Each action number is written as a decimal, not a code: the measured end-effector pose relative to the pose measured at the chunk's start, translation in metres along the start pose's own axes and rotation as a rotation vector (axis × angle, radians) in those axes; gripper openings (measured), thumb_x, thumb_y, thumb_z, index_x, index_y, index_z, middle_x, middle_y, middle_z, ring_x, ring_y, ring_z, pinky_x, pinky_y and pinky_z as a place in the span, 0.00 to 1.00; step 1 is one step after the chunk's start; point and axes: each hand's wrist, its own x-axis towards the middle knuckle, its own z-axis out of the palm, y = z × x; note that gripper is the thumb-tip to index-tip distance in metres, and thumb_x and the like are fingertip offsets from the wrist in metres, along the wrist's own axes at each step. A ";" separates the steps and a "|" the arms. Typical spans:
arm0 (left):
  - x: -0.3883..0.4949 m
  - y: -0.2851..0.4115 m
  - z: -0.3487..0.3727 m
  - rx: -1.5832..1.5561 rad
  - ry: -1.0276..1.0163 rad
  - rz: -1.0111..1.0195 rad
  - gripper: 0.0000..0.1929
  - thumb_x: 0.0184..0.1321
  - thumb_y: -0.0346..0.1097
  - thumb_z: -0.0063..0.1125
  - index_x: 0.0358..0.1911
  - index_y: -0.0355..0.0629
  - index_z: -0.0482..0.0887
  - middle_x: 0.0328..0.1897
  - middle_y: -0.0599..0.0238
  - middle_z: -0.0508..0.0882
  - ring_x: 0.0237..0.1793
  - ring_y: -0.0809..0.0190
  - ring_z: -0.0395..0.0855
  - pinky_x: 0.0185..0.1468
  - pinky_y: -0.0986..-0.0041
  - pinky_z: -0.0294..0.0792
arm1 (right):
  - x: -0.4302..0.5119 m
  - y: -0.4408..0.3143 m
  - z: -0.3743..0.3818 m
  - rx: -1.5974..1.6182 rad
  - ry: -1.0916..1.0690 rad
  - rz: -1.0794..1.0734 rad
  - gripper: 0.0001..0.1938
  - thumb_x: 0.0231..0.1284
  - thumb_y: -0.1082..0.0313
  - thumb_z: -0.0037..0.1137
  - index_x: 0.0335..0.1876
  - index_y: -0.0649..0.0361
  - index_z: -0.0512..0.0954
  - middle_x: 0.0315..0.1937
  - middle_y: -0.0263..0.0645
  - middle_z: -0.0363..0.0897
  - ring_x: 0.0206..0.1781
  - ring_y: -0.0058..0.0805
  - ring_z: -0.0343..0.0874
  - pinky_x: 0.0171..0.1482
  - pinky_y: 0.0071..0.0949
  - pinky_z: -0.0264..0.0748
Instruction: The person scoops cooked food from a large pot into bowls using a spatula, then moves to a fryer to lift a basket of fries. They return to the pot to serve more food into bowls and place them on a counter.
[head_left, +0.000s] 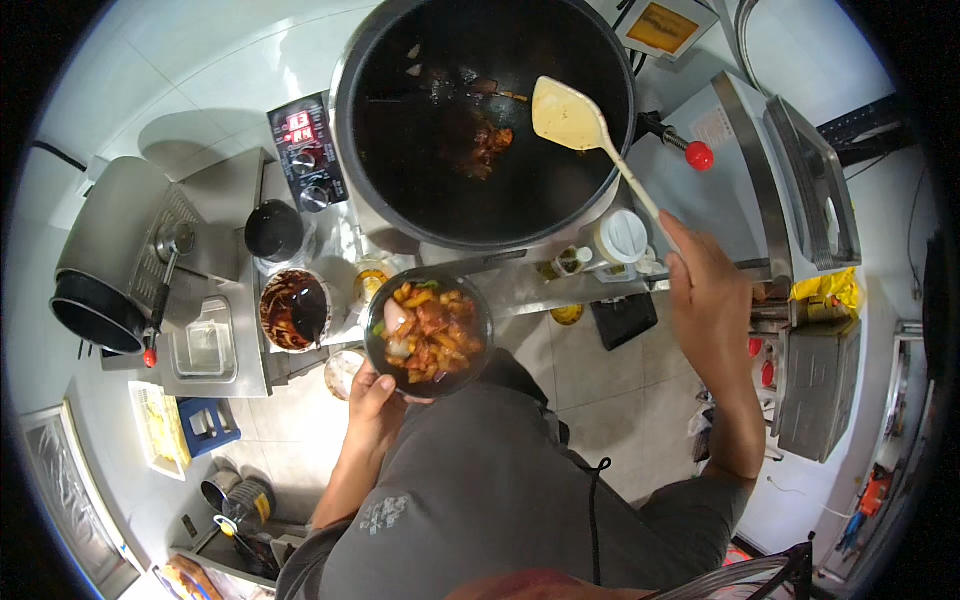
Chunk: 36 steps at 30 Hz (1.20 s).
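Observation:
My left hand (377, 401) grips the near left rim of a dark bowl (484, 352) filled with glazed cooked food (435, 330), in chunks with some onion and green pieces. The bowl is just below the large black wok-like cooking pot (420, 202). In my right hand (701, 285) is the handle of a cream-coloured spatula (568, 114), its blade over the right part of the pot. A small heap of browned food (491, 146) lies in the pot, with a few scraps farther up.
Left of the pot stand a control panel (304, 150), a black container (274, 230) and a tub of dark sauce (289, 311). A white-lidded jar (622, 236) and a small bottle (571, 260) are at the pot's lower right. A lever with a red knob (698, 156) sticks out at the right.

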 end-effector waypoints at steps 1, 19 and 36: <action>-0.003 -0.005 0.001 -0.014 0.012 0.001 0.39 0.59 0.50 0.66 0.68 0.35 0.64 0.59 0.52 0.79 0.48 0.55 0.87 0.40 0.65 0.86 | 0.003 0.007 0.009 0.016 -0.008 0.018 0.18 0.64 0.77 0.54 0.60 0.59 0.79 0.41 0.47 0.81 0.38 0.46 0.82 0.41 0.35 0.78; -0.029 -0.062 0.058 -0.177 0.395 0.201 0.33 0.60 0.46 0.64 0.65 0.32 0.69 0.58 0.52 0.82 0.48 0.53 0.87 0.38 0.67 0.84 | 0.073 0.029 0.108 -0.062 -0.164 -0.532 0.19 0.53 0.76 0.55 0.53 0.73 0.79 0.35 0.47 0.79 0.26 0.39 0.86 0.27 0.32 0.81; -0.153 -0.091 0.006 -0.414 0.771 0.413 0.26 0.60 0.44 0.64 0.57 0.36 0.77 0.55 0.54 0.83 0.52 0.52 0.84 0.41 0.60 0.83 | 0.085 -0.015 0.146 -0.172 -0.067 -0.457 0.20 0.59 0.74 0.53 0.59 0.61 0.78 0.46 0.49 0.79 0.50 0.49 0.79 0.49 0.46 0.78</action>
